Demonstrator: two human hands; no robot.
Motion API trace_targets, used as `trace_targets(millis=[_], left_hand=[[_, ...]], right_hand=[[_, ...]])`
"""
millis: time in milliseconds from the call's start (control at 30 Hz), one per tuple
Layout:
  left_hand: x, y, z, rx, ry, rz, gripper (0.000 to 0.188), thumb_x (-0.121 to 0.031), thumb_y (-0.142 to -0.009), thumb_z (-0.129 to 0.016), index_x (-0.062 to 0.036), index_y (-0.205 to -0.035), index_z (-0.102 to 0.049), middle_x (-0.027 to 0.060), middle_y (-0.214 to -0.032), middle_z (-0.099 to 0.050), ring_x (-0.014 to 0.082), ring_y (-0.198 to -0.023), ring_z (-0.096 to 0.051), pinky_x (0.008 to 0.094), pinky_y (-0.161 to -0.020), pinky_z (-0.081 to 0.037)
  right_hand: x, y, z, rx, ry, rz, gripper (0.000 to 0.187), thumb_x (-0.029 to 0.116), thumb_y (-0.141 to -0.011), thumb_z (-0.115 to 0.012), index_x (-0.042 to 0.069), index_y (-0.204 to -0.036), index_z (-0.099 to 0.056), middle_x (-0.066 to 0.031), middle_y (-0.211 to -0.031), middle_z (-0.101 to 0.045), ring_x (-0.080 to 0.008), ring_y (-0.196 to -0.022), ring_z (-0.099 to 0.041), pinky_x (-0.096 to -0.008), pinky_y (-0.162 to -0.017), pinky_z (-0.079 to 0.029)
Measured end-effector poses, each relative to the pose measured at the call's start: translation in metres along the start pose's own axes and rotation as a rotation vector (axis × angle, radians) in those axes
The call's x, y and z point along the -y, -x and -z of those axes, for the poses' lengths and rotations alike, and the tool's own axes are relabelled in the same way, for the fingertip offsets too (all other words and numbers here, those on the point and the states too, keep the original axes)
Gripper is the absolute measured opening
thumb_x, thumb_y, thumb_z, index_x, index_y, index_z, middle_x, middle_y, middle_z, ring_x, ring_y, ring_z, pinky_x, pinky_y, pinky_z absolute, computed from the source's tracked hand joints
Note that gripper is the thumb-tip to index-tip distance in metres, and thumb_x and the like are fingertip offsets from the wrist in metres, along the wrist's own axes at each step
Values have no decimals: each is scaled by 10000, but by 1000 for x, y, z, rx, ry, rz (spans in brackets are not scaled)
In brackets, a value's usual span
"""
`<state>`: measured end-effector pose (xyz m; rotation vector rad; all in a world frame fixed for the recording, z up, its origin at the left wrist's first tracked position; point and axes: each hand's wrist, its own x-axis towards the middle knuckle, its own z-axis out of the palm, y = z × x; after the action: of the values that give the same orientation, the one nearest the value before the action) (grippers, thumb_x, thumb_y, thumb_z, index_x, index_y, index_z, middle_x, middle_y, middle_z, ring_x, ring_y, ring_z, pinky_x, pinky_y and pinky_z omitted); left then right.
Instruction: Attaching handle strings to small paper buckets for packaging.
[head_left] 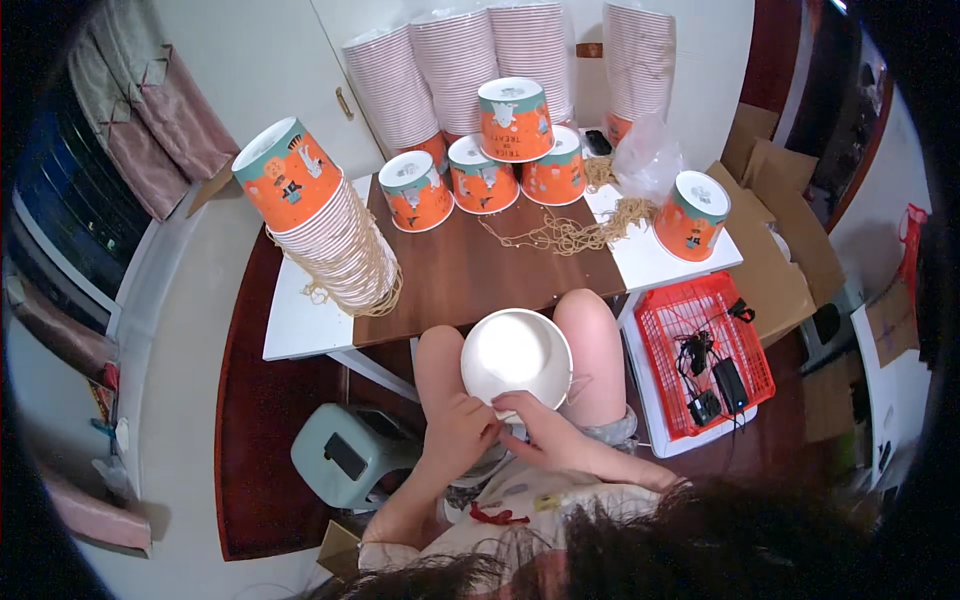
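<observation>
The worktop, brown in the middle and white at the ends, carries upside-down orange tubs — 3 along the bottom, 1 on top, and 1 more at the right end. A tall stack draped in cord stands at the left end; loose cord lies nearer the right. The open tub, white inside, sits between the person's knees. The left hand and right hand meet at its near rim, fingers bent inward — whether either grip is closed on anything, I cannot tell. A red basket holds cables.
</observation>
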<state>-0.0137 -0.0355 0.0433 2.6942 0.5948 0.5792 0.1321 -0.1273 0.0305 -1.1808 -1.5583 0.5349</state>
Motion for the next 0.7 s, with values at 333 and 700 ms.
trace_targets(millis=[333,700], left_hand=[[21,-1,10,-51,-143,42,119,-152,-671,-619,-93,-682,-517,44,-689,-506,222,-612,-550,332,-473,-447],[62,-4,-5,-143,-20,202,115,-124,-696,-606,-91,-805,-587,71,-792,-561,270,-742,-553,368,-620,-455]], right_hand=[[-34,-29,-19,130,145,-115,162,95,-724,-594,38,-871,-555,-121,-738,-575,-262,-640,-577,-348,-565,-462],[-65,-61,-35,-128,251,-186,88,152,-696,-590,67,-718,-594,-122,-703,-598,-291,-626,-587,-365,-587,-469]])
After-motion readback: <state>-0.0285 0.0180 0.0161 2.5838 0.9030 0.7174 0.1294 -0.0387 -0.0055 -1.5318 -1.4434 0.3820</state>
